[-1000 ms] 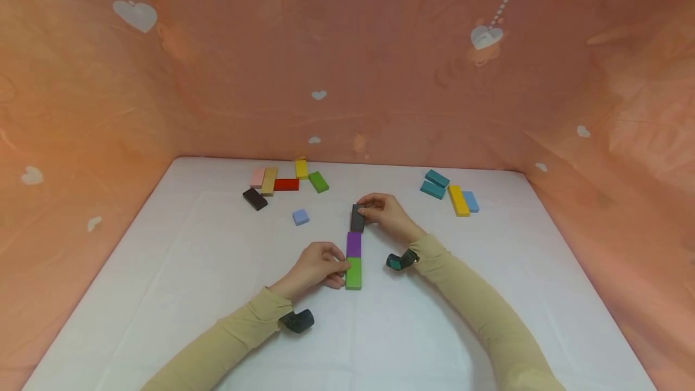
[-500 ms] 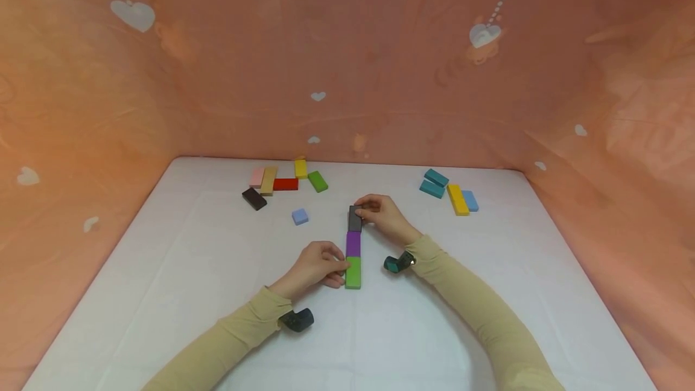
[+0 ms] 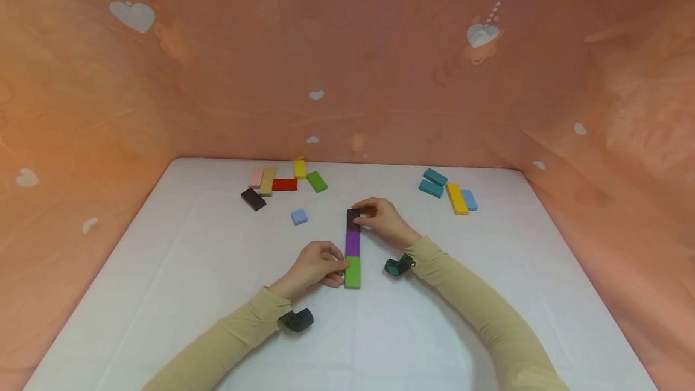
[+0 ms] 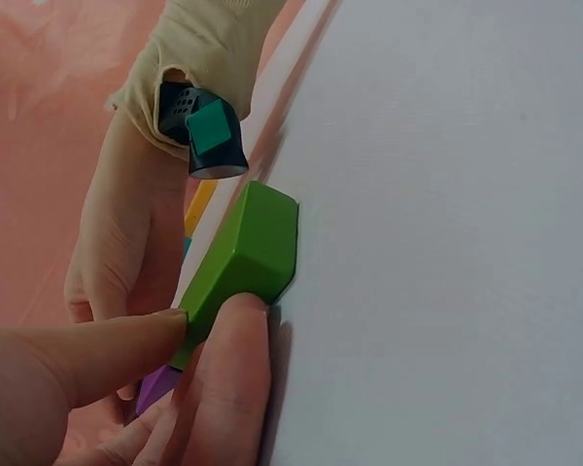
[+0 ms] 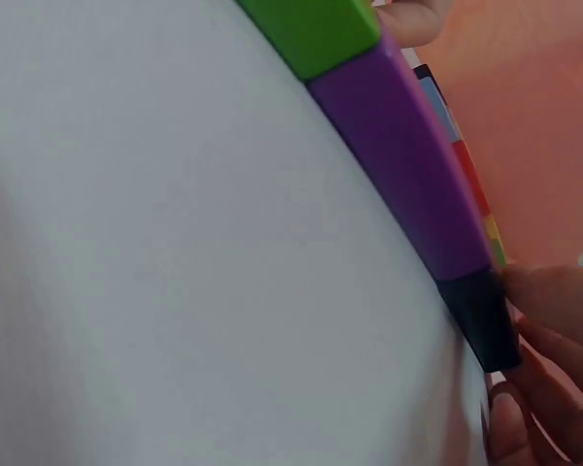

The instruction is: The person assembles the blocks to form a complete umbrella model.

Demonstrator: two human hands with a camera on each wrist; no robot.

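A green block [image 3: 353, 277], a purple block [image 3: 352, 244] and a black block [image 3: 352, 219] lie end to end in one straight row on the white table. Beside the green block is my left hand [image 3: 315, 265], its thumb on the block's upper edge and a fingertip against its side, as the left wrist view shows. With thumb and fingers, my right hand [image 3: 384, 221] holds the black block at the row's far end. The right wrist view has the black block [image 5: 481, 320] meeting the purple block's end, partly covered by fingertips.
A small light-blue block [image 3: 299, 216] lies left of the row. Farther back left sit a dark block [image 3: 253, 199], a red block [image 3: 285, 184], a green block [image 3: 317, 181] and several others. Two teal blocks, a yellow block [image 3: 456, 199] and a blue one lie at back right.
My right hand has drawn the black block slightly left and nearer, bringing it into line with the purple block. The left hand stays at the green block.
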